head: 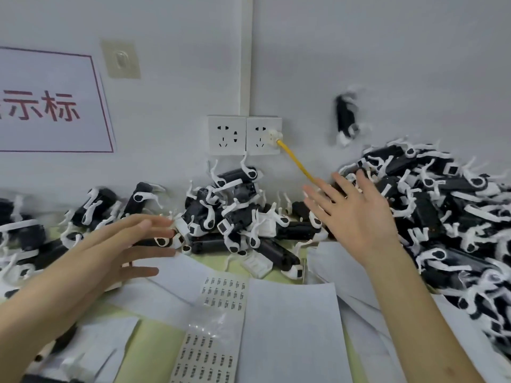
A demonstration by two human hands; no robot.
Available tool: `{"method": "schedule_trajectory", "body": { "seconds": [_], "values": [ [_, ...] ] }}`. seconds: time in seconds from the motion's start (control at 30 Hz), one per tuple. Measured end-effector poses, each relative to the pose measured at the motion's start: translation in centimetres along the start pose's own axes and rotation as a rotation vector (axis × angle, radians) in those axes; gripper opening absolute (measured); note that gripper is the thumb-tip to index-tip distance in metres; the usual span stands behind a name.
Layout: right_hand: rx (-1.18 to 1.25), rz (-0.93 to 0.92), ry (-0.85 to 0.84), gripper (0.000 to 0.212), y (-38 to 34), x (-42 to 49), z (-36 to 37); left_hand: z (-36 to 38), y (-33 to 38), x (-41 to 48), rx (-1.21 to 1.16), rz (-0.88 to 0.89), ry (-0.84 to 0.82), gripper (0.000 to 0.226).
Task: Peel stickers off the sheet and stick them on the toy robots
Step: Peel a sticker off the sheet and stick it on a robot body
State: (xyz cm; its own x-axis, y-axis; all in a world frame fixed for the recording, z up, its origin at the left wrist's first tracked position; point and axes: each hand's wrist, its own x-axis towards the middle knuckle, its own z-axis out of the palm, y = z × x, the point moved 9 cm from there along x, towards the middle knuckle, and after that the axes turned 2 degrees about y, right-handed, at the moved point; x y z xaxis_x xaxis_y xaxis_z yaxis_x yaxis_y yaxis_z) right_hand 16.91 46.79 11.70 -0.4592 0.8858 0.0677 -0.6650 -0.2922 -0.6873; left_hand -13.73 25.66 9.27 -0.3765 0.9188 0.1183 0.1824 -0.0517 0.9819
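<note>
A long sticker sheet (214, 324) with rows of small dark labels lies on the table in front of me. Black-and-white toy robots are heaped in a middle pile (235, 217) against the wall and in a big pile (448, 217) on the right. One toy robot (346, 118) is in mid-air and blurred, above the right pile and clear of both hands. My right hand (356, 214) is raised with its fingers spread and holds nothing. My left hand (116, 250) stretches flat toward the middle pile, fingers straight, empty.
More toy robots (91, 208) lie scattered at the left. Blank white backing sheets (290, 333) cover the yellow-green table. On the wall are two sockets (244, 135), a yellow cable (297, 161) and a sign (52, 103) with red characters.
</note>
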Motion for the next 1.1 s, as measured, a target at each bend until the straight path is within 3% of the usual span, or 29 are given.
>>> {"method": "schedule_trajectory", "body": {
  "seconds": [0.13, 0.27, 0.37, 0.53, 0.67, 0.73, 0.9, 1.1],
  "values": [
    [-0.178, -0.051, 0.100, 0.033, -0.5, 0.0, -0.9, -1.1, 1.0, -0.7, 0.235, 0.010, 0.041, 0.063],
    [-0.293, -0.045, 0.080, 0.030, -0.2, -0.1, -0.5, -5.3, 1.1, -0.3, 0.635, -0.027, 0.241, 0.035],
    [-0.323, -0.038, 0.059, 0.025, 0.2, -0.2, -0.4, -8.1, -0.5, 0.2, 0.910, -0.107, 0.334, 0.052],
    [-0.374, 0.000, -0.010, 0.023, 1.8, 0.3, 0.3, -12.1, -2.1, -0.5, 1.013, -0.139, 0.523, 0.072],
    [-0.412, 0.024, -0.024, 0.027, 3.0, 0.6, 0.5, -14.5, -5.2, -1.5, 1.190, -0.419, 0.406, 0.102],
    [-0.423, 0.033, -0.033, 0.032, 3.4, 0.8, 0.8, -14.8, -5.9, -1.9, 1.251, -0.461, 0.397, 0.105],
    [-0.457, 0.066, -0.054, 0.044, 4.8, 0.5, 1.5, -15.8, -5.3, -2.3, 1.123, -0.383, 0.588, 0.068],
    [-0.502, 0.071, -0.085, 0.039, 5.9, 0.2, 2.7, -14.2, -0.1, -2.8, 0.990, -0.041, 0.766, 0.035]
  ]
}}
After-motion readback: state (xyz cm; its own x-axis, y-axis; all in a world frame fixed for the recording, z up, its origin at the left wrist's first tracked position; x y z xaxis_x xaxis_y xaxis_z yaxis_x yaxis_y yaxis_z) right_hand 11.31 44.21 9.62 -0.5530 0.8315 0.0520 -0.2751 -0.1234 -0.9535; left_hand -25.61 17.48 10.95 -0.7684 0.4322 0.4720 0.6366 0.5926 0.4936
